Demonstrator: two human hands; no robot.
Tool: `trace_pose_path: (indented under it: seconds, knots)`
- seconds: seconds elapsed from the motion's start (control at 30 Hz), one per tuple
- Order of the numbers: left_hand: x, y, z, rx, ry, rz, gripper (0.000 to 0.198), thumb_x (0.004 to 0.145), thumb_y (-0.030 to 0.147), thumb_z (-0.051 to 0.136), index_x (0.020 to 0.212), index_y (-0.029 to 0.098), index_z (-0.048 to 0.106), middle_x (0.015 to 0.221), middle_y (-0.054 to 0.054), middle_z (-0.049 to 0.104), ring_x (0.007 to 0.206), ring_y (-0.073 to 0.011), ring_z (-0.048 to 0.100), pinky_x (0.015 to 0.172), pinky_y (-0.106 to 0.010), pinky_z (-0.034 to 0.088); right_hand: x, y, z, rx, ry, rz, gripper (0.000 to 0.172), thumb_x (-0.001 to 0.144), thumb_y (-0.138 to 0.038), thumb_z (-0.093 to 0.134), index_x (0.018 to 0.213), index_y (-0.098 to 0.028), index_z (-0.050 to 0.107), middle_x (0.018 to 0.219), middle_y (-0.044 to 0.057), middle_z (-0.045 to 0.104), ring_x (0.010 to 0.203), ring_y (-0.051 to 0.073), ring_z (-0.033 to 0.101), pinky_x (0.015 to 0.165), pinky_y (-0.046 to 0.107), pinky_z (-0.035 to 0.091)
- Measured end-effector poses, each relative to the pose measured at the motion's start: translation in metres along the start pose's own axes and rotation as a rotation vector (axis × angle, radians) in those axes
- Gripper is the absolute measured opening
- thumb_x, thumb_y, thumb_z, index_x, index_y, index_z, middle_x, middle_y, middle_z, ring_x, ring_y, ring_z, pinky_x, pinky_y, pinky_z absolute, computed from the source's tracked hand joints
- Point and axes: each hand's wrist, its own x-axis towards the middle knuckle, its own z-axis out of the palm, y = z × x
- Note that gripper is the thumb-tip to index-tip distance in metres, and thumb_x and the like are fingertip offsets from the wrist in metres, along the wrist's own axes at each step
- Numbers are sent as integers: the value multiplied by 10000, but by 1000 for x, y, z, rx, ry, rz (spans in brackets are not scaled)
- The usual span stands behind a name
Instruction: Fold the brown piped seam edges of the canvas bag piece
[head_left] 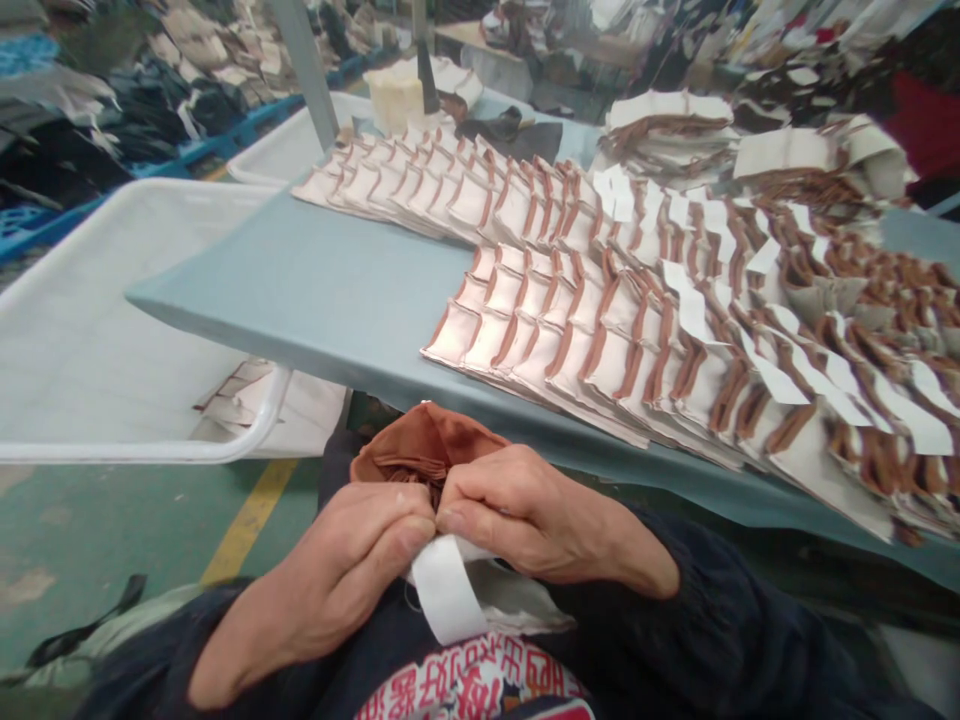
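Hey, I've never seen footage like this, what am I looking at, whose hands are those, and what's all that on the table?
There is no machine here: this is one picture from a camera worn on a person's head, looking forward and down, so the hands at the bottom are the wearer's own. The left hand and right hand meet fingertip to fingertip, pinching a bunched piece of brown fabric; a white strip hangs just below their fingers. Ahead is a blue-grey table partly covered with overlapping rows of pale cards edged in a similar brown, some with white slips. A white tray stands to the left, beside the table.
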Motion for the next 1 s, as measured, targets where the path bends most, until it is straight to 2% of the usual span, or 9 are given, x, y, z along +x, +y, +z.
trace_pose_path:
  seconds: [0.07,0.2,0.4,0.5,0.6,0.67,0.73,0.9,1.0]
  knots:
    - [-4,-3,5,-74,1,-81,510,1156,396,292,734,206,505,658,29,554,595,-127,539,597,-252,445,-3,4,7,-51,10,-30,323,1091,-254,460,789,-202,564,718,-8,639,649,127,537,646,263,409]
    - [-7,-8,16,-266,-18,-210,642,1117,635,257,666,210,422,622,38,464,561,-117,454,532,-248,381,-9,10,18,-273,120,-108,313,1035,-212,440,745,-212,556,663,12,622,611,152,510,615,303,372]
    - [-2,-13,13,-519,-98,-257,669,1048,732,391,680,189,520,623,25,474,558,-125,444,525,-257,354,-11,10,27,-7,174,-45,306,1041,-209,472,735,-226,477,665,-21,574,595,126,474,599,272,359]
    - [1,-12,8,-517,-140,-225,624,1060,676,437,687,187,539,618,29,474,573,-127,453,537,-249,363,-11,8,28,82,189,-33,300,1018,-205,494,724,-230,441,647,-42,510,580,115,426,581,267,329]
    - [3,-11,3,-443,-143,-137,479,1090,449,487,684,195,498,625,48,464,581,-110,451,570,-239,363,-11,4,30,157,190,3,303,1008,-211,506,717,-225,425,647,-53,469,579,101,398,573,261,310]
    - [4,-10,0,-372,-124,-66,374,1052,275,502,688,202,457,629,66,430,570,-95,418,570,-237,335,-11,2,31,196,184,31,310,1012,-230,510,715,-222,423,647,-57,460,573,94,381,568,260,306]
    - [4,-10,-2,-317,-120,-33,324,1000,182,500,688,208,416,628,76,393,563,-89,386,565,-242,309,-10,1,33,222,189,31,332,1038,-269,505,718,-220,432,643,-59,465,563,91,373,559,259,306]
    - [-3,2,2,-449,-114,-75,319,920,165,518,692,230,304,610,88,308,527,-87,305,518,-249,272,-9,4,41,106,258,-134,433,1144,-377,408,749,-219,485,625,-50,513,548,97,430,547,264,329]
    - [-11,14,14,-471,-44,-53,362,972,198,530,712,227,280,617,84,271,527,-87,293,518,-255,263,-13,13,48,17,331,-222,503,1146,-493,436,724,-223,483,584,-59,487,508,95,421,510,280,293]
